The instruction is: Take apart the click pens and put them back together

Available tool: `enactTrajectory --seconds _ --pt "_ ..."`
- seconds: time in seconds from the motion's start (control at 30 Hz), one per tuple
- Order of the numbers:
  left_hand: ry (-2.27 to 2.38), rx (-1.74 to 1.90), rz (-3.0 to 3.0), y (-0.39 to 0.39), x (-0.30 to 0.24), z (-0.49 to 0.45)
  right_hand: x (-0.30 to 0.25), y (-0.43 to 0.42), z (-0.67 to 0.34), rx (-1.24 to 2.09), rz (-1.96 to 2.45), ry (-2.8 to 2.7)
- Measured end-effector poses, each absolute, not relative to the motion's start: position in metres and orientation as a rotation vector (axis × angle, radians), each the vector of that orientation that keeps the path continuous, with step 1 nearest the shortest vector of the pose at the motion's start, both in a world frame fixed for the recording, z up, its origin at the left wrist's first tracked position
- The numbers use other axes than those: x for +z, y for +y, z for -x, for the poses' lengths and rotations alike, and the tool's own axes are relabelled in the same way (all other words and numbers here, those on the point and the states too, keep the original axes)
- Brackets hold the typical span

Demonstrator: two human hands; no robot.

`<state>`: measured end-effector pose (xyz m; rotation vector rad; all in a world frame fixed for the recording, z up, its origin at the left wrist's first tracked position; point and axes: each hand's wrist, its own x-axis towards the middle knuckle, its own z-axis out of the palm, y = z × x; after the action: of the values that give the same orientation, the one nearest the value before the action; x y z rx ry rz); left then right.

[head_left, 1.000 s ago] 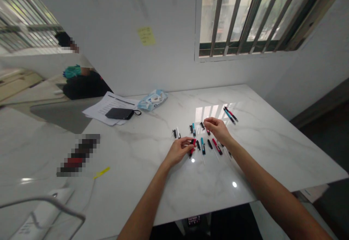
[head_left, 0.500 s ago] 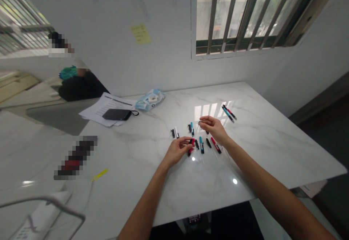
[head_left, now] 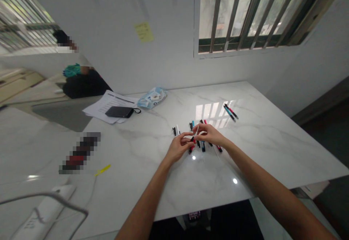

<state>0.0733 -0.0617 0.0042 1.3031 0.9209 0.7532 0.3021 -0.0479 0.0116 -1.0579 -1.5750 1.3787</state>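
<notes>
**A:** What do the hands have?

**B:** Left hand (head_left: pixel 178 148) is closed in a pinch on a red-and-black pen (head_left: pixel 192 144), low over the table. Right hand (head_left: pixel 209 134) is curled, its fingertips meeting the left hand's just above that pen. A slim pale piece (head_left: pixel 197 129) shows beside them, but I cannot tell whether the right hand grips it.

**A:** And the other pens?

**B:** Lying loose on a white marble table (head_left: pixel 261 149), under and around the hands: a teal pen (head_left: pixel 203 146), a red pen (head_left: pixel 219 148) by the right wrist, and a black-and-white pen (head_left: pixel 177 130) off to the left. A separate pair of pens (head_left: pixel 231 112) lies well apart, toward the window.

**A:** How would they handle?

**B:** My read: light, stiff, smooth plastic, thin enough to roll or skid on polished stone (the glare on this marble suggests very little grip). Take each one mid-barrel between thumb and fingertips, and pinch firmly, since there's little to hold.

**A:** Anything else close by?

**B:** Farther back, a black pouch (head_left: pixel 119 112) sits on loose papers (head_left: pixel 100 113), with a blue-and-white packet (head_left: pixel 152 98) beside them.
</notes>
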Motion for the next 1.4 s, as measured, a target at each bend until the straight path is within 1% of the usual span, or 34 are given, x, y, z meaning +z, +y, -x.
enactTrajectory --seconds 0.13,0.23,0.43,0.53,0.6,0.67,0.73,0.8,0.97,1.4 --pt "0.913 0.781 -1.290 -0.062 0.006 -0.075 0.009 -0.051 -0.296 1.258 1.099 -1.711" --pt "0.925 0.791 -1.301 -0.063 0.009 -0.076 0.012 -0.052 -0.295 1.211 1.078 -1.671" --pt "0.940 0.802 -1.339 -0.065 0.010 -0.080 0.028 -0.048 -0.305 1.238 0.842 -1.085" --pt "0.970 0.903 -1.417 -0.059 0.005 -0.079 0.031 -0.043 -0.317 1.210 0.817 -0.972" --pt "1.054 1.033 -1.507 -0.053 0.002 -0.076 0.027 -0.039 -0.324 1.129 0.901 -1.069" --pt "1.166 1.150 -1.634 -0.048 0.001 -0.071 0.021 -0.036 -0.329 0.976 1.006 -1.242" --pt "1.244 1.211 -1.762 -0.044 0.001 -0.066 0.014 -0.034 -0.331 0.827 1.065 -1.405" --pt "1.281 1.235 -1.883 -0.042 0.002 -0.062 0.010 -0.034 -0.332 0.759 1.071 -1.483" --pt "1.323 1.214 -2.053 -0.041 -0.001 -0.059 0.011 -0.036 -0.328 0.833 1.010 -1.477" --pt "1.292 1.181 -2.169 -0.041 -0.002 -0.064 0.006 -0.036 -0.322 0.796 1.038 -1.568"
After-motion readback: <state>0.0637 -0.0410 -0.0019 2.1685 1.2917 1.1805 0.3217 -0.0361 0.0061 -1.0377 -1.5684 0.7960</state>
